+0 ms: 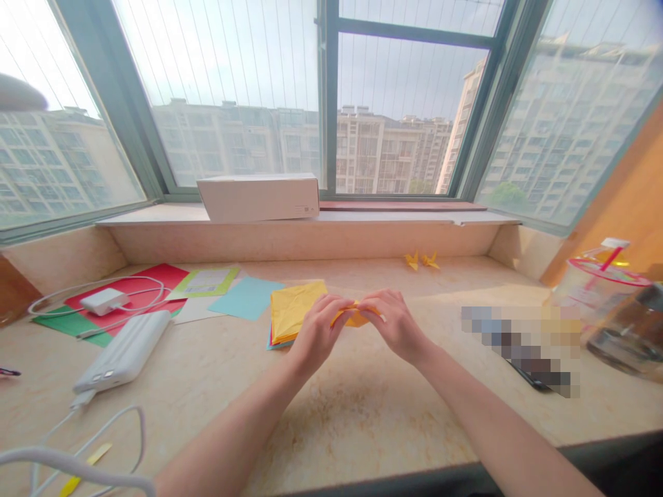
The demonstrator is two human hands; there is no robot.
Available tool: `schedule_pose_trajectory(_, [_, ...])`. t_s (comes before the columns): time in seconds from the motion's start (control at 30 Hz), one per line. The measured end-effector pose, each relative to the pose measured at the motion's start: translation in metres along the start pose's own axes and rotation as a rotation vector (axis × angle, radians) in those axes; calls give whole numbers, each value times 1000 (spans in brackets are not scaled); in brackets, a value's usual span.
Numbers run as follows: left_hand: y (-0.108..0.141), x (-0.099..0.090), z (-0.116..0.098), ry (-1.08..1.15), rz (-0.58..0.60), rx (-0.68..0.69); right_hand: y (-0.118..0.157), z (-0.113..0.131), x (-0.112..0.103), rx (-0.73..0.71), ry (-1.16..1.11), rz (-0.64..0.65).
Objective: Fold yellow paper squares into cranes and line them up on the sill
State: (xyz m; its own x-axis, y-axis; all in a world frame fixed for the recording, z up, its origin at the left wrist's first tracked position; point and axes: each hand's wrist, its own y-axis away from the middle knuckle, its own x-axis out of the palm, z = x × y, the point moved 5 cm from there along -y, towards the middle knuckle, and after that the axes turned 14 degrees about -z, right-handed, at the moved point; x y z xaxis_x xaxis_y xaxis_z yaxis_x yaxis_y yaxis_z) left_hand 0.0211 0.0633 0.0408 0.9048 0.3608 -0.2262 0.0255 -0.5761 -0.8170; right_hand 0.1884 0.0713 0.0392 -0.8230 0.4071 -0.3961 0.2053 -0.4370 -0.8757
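Between my two hands is a small folded piece of orange-yellow paper [357,317], held just above the stone counter. My left hand [325,323] pinches its left end with thumb and fingers. The right end is pinched by my right hand [394,319], its fingers bent over the top. Fingers cover much of the paper, so its exact folded shape cannot be made out. A stack of yellow paper sheets [293,312] lies right beside my left hand, with other colours at its bottom. Two yellow origami cranes [420,260] stand farther back, right of my hands.
Light blue paper [248,297], red paper [155,286] and green paper [67,321] lie at left. A white power bank [124,352] with cables and a white charger [105,301] are there too. A white box [259,198] sits on the sill. A drink cup [590,297] stands at right.
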Motion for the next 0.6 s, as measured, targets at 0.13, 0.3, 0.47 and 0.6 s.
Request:
schedule_pose_trajectory(0.13, [1, 0, 0, 6, 11, -7, 0, -3, 0, 53, -44, -35])
schedule_pose_trajectory(0.3, [-1, 1, -2, -30, 26, 21, -2, 1, -6, 72, -79, -87])
schedule_pose_trajectory(0.47, [-1, 0, -7, -62, 21, 102, -2, 1, -7, 197, -96, -152])
schedule_pose_trajectory(0.6, [-1, -2, -10, -66, 8, 162, -2, -3, -3, 205, -79, -98])
